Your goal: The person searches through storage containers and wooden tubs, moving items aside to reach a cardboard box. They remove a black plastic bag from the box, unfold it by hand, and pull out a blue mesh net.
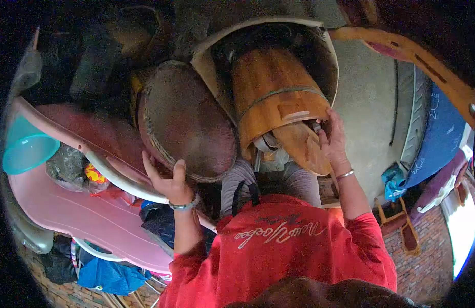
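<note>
A banded wooden bucket [278, 82] lies tilted with its mouth toward me, partly inside an open cardboard box [330, 61]. Loose wooden board pieces [304, 151] and some pale items stick out of its mouth. My right hand [334, 138] grips the bucket's right rim, fingers over the edge. My left hand [171, 182] is open, thumb and fingers apart, at the lower left edge of a round, dark reddish padded piece [191, 123] with a worn rim. Whether it touches that edge I cannot tell.
A large pink tub [83, 215] holding bags stands at left, with a teal basin [32, 154] by it. An orange wooden frame [412, 51] arches at upper right. Blue fabric [438, 133] hangs at right. Brick paving [417, 272] lies at lower right.
</note>
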`<state>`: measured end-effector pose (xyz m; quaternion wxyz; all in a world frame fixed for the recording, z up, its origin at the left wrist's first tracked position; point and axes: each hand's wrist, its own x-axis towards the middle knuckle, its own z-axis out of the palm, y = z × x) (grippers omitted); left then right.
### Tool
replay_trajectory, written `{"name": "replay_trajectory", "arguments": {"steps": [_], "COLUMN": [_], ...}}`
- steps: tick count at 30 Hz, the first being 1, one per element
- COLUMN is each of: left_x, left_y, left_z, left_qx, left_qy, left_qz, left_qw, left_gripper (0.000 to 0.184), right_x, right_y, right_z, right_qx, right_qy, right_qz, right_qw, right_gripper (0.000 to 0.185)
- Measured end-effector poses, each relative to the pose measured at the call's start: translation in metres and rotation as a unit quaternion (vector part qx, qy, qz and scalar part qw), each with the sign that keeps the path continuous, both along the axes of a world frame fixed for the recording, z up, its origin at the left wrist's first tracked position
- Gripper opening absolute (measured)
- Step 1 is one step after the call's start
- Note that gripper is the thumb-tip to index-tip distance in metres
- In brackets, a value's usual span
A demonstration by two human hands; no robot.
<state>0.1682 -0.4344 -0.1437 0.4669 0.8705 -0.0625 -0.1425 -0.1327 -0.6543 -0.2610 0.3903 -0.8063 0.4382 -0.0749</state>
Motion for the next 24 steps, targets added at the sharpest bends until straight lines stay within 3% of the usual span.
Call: {"name": "replay_trajectory", "arguments": {"steps": [4, 11, 14, 16, 18, 20, 22, 23, 24], "left_x": [-0.001, -0.008, -0.015, -0.021, -0.024, -0.025, -0.024, -0.025, -0.028], "left_y": [0.006, 0.011, 0.02, 0.021, 0.027, 0.028, 0.03, 0.03, 0.028], "left_z": [-0.006, -0.013, -0.026, -0.032, -0.037, -0.037, -0.036, -0.037, -0.039], "left_qx": [0.001, 0.003, 0.048, 0.093, 0.091, 0.111, 0.124, 0.141, 0.081], "left_qy": [0.007, 0.053, 0.031, -0.013, -0.015, -0.028, -0.031, -0.037, -0.001], "left_qz": [-0.006, 0.024, -0.016, -0.059, -0.054, -0.068, -0.071, -0.083, -0.034], "left_qw": [1.0, 0.998, 0.998, 0.994, 0.994, 0.991, 0.989, 0.986, 0.996], "left_gripper": [0.078, 0.078, 0.078, 0.08, 0.081, 0.082, 0.081, 0.081, 0.081], "right_x": [0.001, 0.02, 0.02, 0.025, 0.068, 0.122, 0.147, 0.165, 0.179], "right_y": [-0.005, -0.03, -0.055, -0.09, -0.134, -0.159, -0.172, -0.173, -0.176], "right_z": [-0.01, -0.013, -0.024, -0.026, -0.013, -0.013, -0.059, -0.084, -0.11], "right_qx": [0.065, -0.005, -0.01, 0.041, -0.035, 0.083, 0.003, 0.019, 0.035], "right_qy": [-0.011, 0.017, -0.029, 0.085, 0.272, 0.331, 0.237, 0.29, 0.342], "right_qz": [-0.026, 0.032, 0.041, 0.073, 0.32, 0.263, 0.359, 0.334, 0.307], "right_qw": [0.997, 0.999, 0.999, 0.993, 0.907, 0.903, 0.902, 0.897, 0.887], "right_gripper": [0.062, 0.063, 0.049, 0.028, 0.022, 0.025, 0.029, 0.03, 0.031]}}
